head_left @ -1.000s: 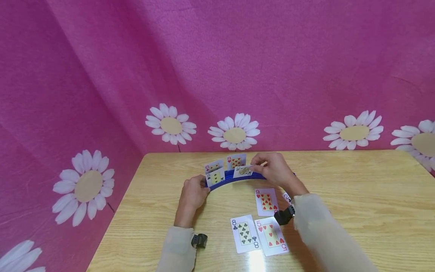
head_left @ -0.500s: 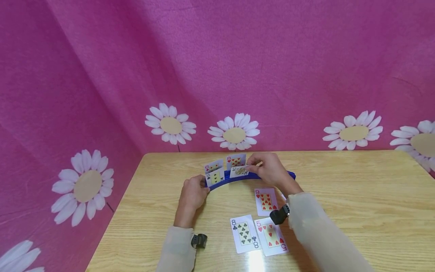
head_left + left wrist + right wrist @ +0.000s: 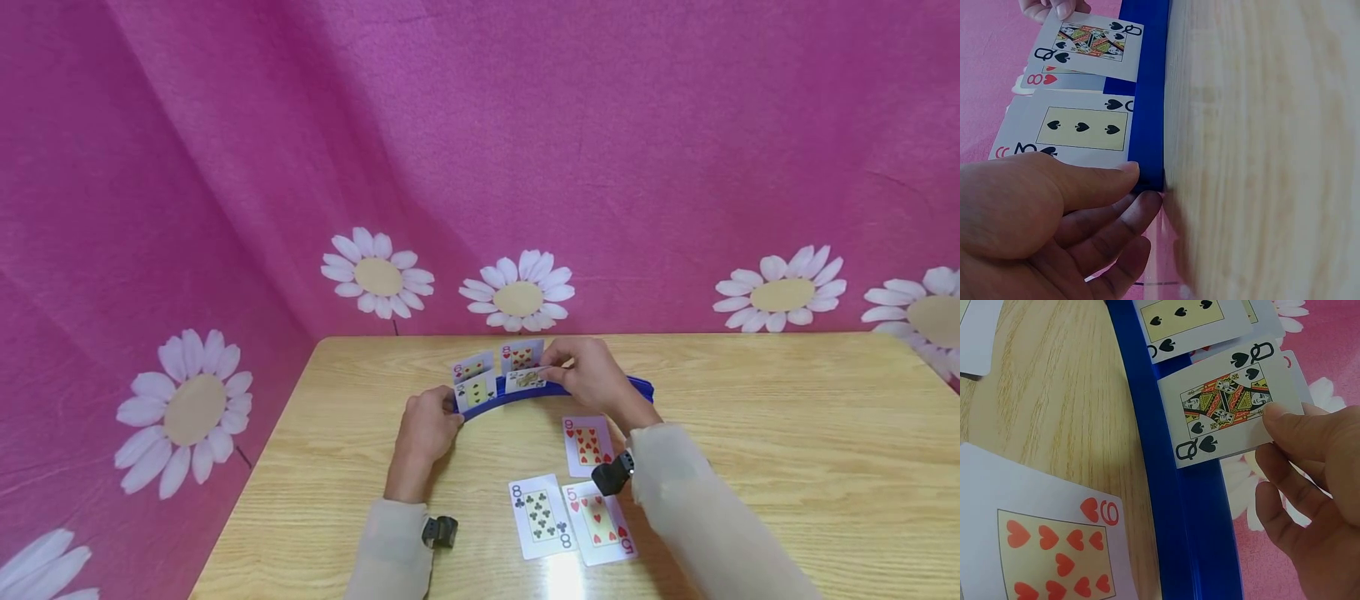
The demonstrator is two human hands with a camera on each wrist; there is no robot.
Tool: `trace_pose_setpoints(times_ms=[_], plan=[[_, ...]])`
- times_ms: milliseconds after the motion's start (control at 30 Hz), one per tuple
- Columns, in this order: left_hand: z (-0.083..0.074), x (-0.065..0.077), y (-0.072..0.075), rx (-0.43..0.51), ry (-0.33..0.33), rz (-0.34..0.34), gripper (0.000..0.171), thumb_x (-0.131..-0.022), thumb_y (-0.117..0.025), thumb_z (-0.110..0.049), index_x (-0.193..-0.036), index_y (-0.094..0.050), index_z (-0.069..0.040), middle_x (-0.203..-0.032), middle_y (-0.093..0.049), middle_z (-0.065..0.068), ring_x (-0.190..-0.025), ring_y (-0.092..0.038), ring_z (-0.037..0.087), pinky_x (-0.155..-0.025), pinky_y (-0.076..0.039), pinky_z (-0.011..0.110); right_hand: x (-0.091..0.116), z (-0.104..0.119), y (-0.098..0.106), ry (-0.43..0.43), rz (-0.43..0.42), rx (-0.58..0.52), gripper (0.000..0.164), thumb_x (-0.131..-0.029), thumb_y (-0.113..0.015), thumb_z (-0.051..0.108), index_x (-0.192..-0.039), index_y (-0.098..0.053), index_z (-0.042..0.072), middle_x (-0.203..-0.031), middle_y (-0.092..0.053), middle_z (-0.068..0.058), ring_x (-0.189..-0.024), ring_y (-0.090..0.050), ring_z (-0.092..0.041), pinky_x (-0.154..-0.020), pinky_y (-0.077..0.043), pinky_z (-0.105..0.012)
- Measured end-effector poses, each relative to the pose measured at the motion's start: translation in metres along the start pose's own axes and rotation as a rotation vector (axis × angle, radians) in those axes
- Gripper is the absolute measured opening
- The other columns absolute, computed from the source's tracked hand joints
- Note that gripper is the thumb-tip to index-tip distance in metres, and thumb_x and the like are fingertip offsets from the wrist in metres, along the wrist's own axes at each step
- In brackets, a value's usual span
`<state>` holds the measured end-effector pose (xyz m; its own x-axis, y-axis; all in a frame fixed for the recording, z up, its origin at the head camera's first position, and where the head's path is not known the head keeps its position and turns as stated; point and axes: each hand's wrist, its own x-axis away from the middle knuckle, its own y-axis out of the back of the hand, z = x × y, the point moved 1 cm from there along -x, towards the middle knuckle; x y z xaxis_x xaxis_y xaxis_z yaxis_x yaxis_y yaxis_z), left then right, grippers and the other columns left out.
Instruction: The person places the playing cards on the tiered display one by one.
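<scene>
My right hand (image 3: 596, 382) pinches the queen of spades (image 3: 1225, 403) between thumb and fingers. That card's lower edge is at the curved blue card holder (image 3: 640, 387), and the card looks slightly tilted. With thumb in front and fingertips at its end, my left hand (image 3: 1079, 206) grips the holder's left end. Beside the left thumb stands a three of spades (image 3: 1082, 127) in the front of the holder. Behind it is a red six (image 3: 474, 364); an eight of hearts (image 3: 517, 355) rises behind the queen, partly covered.
Face up on the wooden table (image 3: 337, 433) lie a nine of hearts (image 3: 587, 446), an eight of clubs (image 3: 539, 517) and a five of hearts (image 3: 597, 523). The right wrist's black camera (image 3: 613, 474) hangs over them. A pink flowered cloth (image 3: 637, 167) hangs behind the table.
The right hand has shifted a little left along the holder, bringing the queen of spades in front of the eight of hearts and lower. My left hand has stayed put.
</scene>
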<state>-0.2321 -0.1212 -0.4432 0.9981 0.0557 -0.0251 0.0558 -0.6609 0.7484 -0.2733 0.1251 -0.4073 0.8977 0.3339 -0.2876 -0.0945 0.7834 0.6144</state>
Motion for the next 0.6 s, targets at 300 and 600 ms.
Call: trace_pose_setpoints(times_ms=[300, 600], plan=[[0.0001, 0.0002, 0.0015, 0.01, 0.008, 0.007, 0.032, -0.089, -0.073, -0.001, -0.119, -0.068, 0.003, -0.101, -0.07, 0.013, -0.093, -0.064, 0.023, -0.086, -0.053, 0.041, -0.0009, -0.001, -0.0019, -0.012, 0.001, 0.001, 0.009, -0.087, -0.076, 0.001, -0.084, -0.074, 0.009, -0.086, -0.068, 0.002, -0.082, -0.062, -0.018, -0.074, -0.056, -0.039], [-0.0007, 0.0007, 0.0016, 0.015, 0.012, 0.006, 0.031, -0.088, -0.074, -0.001, -0.119, -0.068, 0.003, -0.101, -0.07, 0.013, -0.093, -0.064, 0.023, -0.087, -0.053, 0.041, -0.0038, -0.0051, -0.0048, -0.041, 0.014, -0.012, 0.009, -0.088, -0.075, 0.003, -0.084, -0.074, 0.01, -0.085, -0.067, 0.002, -0.082, -0.062, -0.018, -0.072, -0.054, -0.037]])
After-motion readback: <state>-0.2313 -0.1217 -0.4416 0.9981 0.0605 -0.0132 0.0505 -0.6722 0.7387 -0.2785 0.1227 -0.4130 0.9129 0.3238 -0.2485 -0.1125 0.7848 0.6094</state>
